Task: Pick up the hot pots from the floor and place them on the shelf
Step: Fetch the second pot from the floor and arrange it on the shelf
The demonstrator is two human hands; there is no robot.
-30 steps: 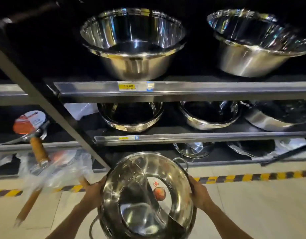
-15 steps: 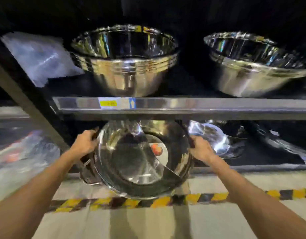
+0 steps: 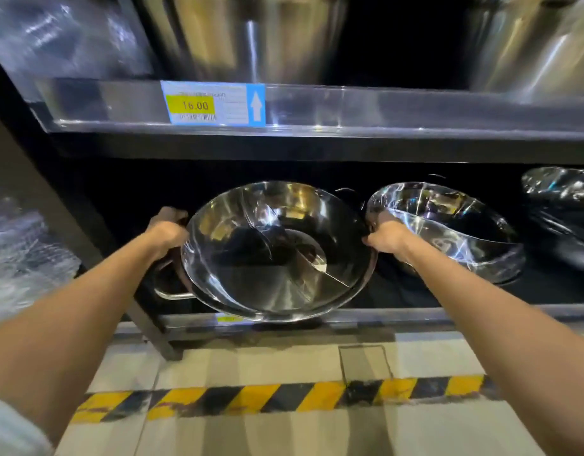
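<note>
pot [image 3: 277,255] sits tilted between my left hand [image 3: 167,230] and right hand [image 3: 384,236], fingers seemingly closed on its rim, overhanging the shelf [image 3: 448,312] edge.

The lower shelf [image 3: 415,315] is occupied by a divided steel pot [image 3: 277,255], tilted over its front edge. A second pot [image 3: 448,232] is seen just beside it.
</note>
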